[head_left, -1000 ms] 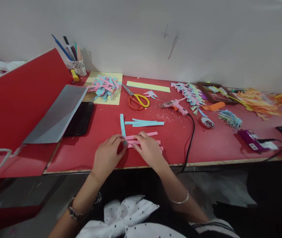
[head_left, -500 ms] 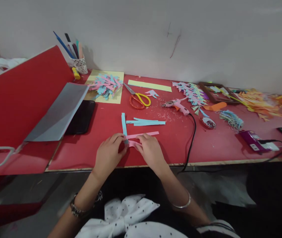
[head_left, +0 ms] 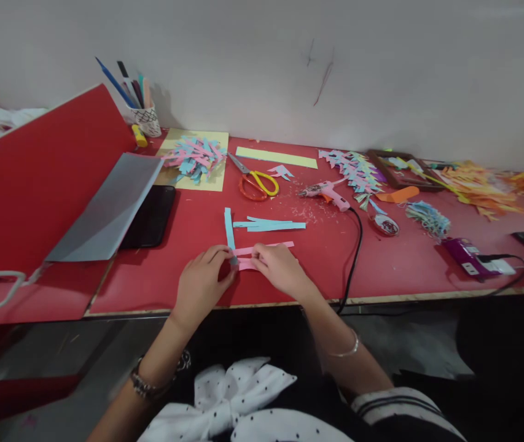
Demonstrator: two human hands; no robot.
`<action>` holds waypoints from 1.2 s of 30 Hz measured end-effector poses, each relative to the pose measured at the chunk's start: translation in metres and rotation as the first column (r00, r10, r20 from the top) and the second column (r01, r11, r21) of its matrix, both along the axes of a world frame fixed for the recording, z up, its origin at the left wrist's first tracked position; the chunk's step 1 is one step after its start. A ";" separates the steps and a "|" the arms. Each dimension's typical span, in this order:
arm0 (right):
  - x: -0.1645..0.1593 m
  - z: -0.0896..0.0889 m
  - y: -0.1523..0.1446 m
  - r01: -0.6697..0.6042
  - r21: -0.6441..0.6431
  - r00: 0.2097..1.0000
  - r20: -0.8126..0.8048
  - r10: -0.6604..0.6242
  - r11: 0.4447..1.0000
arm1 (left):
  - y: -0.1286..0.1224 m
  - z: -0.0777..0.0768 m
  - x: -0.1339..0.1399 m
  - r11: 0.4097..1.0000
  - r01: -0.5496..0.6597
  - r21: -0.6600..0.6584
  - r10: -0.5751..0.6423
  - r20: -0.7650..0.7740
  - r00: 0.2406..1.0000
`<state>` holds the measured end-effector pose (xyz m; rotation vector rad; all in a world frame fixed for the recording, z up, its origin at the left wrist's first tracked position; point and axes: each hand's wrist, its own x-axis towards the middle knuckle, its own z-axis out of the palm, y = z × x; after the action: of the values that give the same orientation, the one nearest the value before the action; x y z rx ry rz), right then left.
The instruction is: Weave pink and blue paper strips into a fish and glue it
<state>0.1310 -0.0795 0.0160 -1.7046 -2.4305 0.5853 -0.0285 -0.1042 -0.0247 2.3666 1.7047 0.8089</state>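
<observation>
Close to the table's front edge, my left hand (head_left: 204,279) pinches a blue paper strip (head_left: 229,227) at its near end, where it meets the pink ones. My right hand (head_left: 280,267) is closed on a pink paper strip (head_left: 246,264) just to the right. Another pink strip (head_left: 282,246) runs level behind it, partly covered by my right fingers. Beyond my hands, several loose blue strips (head_left: 271,226) lie overlapping on the red table (head_left: 197,227).
Farther back are scissors (head_left: 257,181), a pink glue gun (head_left: 326,194) with its black cord, and a pile of cut paper (head_left: 195,158). A black phone (head_left: 148,218) lies left, under a grey folder (head_left: 109,209). A purple power socket (head_left: 467,258) sits right.
My right hand has turned flatter and its fingers have shifted slightly along the pink strip. My left hand keeps its hold on the blue strip. The view has shifted slightly.
</observation>
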 end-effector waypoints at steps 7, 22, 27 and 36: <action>0.006 -0.003 0.012 -0.004 -0.050 0.993 -0.118 -0.002 0.999 | 0.001 0.000 -0.002 0.999 0.020 -0.027 -0.019 0.030 0.999; 0.009 -0.012 0.014 -0.060 -0.077 0.948 -0.316 0.033 0.995 | 0.001 -0.001 -0.003 0.999 0.031 -0.043 -0.029 0.045 0.999; 0.007 -0.009 0.011 -0.057 -0.027 0.978 -0.202 0.051 0.998 | -0.001 0.001 -0.001 1.000 0.008 -0.024 -0.008 0.001 1.000; -0.008 -0.015 0.002 -0.009 0.227 1.000 0.011 0.006 0.974 | -0.003 0.002 0.001 1.000 -0.023 0.010 0.024 -0.101 0.995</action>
<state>0.1227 -0.0777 0.0012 -1.6099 -2.4035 0.2864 -0.0277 -0.1073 -0.0232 2.4376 1.7730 0.7129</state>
